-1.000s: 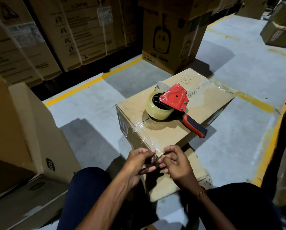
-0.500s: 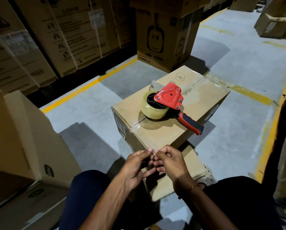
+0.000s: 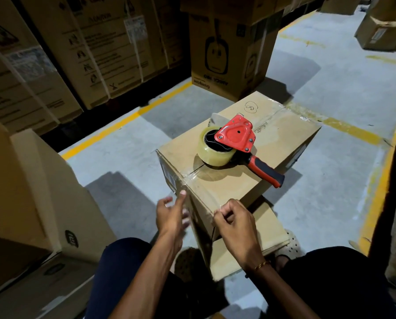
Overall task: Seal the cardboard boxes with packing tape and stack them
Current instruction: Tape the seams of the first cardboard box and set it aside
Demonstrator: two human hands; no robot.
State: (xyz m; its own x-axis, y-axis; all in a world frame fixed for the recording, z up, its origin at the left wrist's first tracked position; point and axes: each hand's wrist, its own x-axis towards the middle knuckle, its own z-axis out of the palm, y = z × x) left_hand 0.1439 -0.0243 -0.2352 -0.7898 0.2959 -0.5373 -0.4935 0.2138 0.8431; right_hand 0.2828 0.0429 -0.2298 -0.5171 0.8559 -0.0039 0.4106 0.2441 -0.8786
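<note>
Head view, read left to right. An open carton [image 3: 42,192] stands at the left edge, with one flap [image 3: 31,286] lying on the floor. Behind it, strapped cartons [image 3: 95,49] with printed handling marks line the back wall beyond a yellow floor line [image 3: 125,120]. Left hand [image 3: 172,215]: blurred, fingers spread wide and fairly straight, holding nothing; one fingertip reaches the near left corner of the cardboard box [image 3: 238,180], and whether it actually touches cannot be told.

The cardboard box sits at centre on the grey concrete floor [image 3: 330,203], resting on a flattened piece of cardboard [image 3: 261,245]. Clear tape [image 3: 192,178] runs over its near left top edge along the centre seam. A circled handwritten mark [image 3: 251,107] shows at the far end of the top. A red tape dispenser [image 3: 235,135] lies on its side on the box top, its roll of clear tape [image 3: 213,154] toward the left and its red-and-black handle [image 3: 267,172] pointing right and toward the person.

Right hand [image 3: 235,223]: fingers curled, thumb and forefinger pinched at the near top edge of the box; a thin shiny strip seems to sit between them, but this cannot be confirmed. A thin bracelet [image 3: 262,264] sits on the right wrist. A printed carton [image 3: 224,56] stands behind the box. More cartons [image 3: 385,28] occupy the far right.
</note>
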